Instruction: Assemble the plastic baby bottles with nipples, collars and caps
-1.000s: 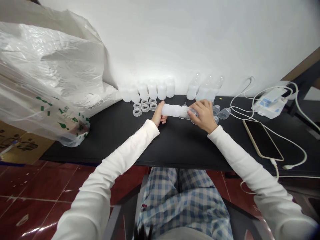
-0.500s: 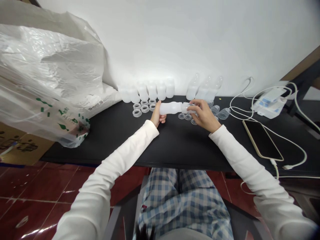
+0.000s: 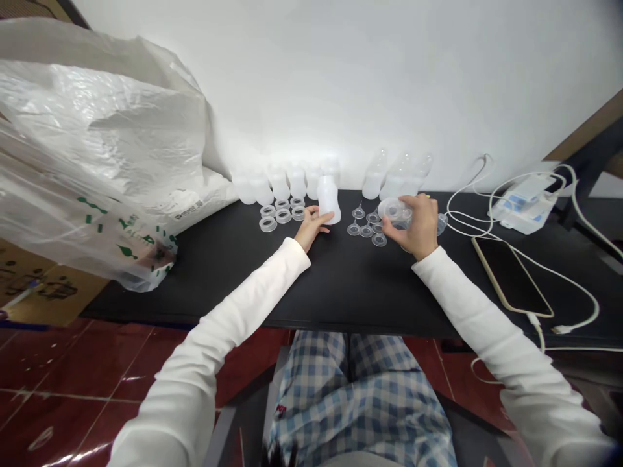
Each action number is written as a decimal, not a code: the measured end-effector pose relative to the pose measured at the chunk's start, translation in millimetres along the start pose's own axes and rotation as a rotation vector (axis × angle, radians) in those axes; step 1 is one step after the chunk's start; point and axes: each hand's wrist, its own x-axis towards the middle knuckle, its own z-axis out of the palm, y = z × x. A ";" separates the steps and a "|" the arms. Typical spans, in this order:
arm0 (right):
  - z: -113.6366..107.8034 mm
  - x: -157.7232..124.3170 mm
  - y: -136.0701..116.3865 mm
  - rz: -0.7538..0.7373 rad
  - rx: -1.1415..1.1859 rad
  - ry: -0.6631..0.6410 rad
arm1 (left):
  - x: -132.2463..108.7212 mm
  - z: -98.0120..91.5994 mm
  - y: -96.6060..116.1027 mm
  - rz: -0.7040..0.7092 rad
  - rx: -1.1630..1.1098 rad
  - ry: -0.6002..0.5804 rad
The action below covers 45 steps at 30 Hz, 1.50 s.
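Observation:
My left hand [image 3: 310, 228] is closed around the lower part of a frosted white baby bottle [image 3: 328, 196], which stands nearly upright with its mouth uncovered. Between the fingers of my right hand [image 3: 421, 226] is a translucent bottle collar [image 3: 388, 207], apart from the bottle; whether a nipple sits in it I cannot tell. Several clear nipples [image 3: 379, 240] lie between the two hands, nearest my right. Loose collar rings [image 3: 268, 224] are grouped left of my left hand. Clear domed caps [image 3: 442, 224] lie partly hidden behind my right hand.
Along the wall stand several open bottles [image 3: 280, 184] and, further right, bottles under domed caps [image 3: 374, 180]. A phone [image 3: 512, 275], white cables and a white power adapter [image 3: 523, 206] are at the right. Large plastic bags [image 3: 121, 123] crowd the table's left end.
The bottle has tipped from lying sideways to nearly upright in my left hand. My right hand has moved right, away from its mouth, with the collar, uncovering the nipples.

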 end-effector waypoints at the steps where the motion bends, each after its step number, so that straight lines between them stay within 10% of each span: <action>1: 0.0 -1.0 0.5 -0.004 0.003 0.020 | 2.3 -0.7 -3.1 0.055 0.071 0.031; 10: -0.6 -3.3 -4.5 0.004 0.050 0.014 | 17.5 -2.2 -18.1 0.326 0.813 0.055; 21: 1.3 -3.3 -12.5 -0.085 0.048 0.039 | 65.1 53.7 -16.1 0.382 1.316 0.142; 35: 5.8 -3.7 -9.3 -0.016 0.137 -0.038 | 73.3 56.3 -6.1 0.234 1.315 0.135; 45: 4.3 -2.3 -12.3 -0.004 0.162 -0.066 | 5.0 41.5 -7.9 0.508 0.588 -0.040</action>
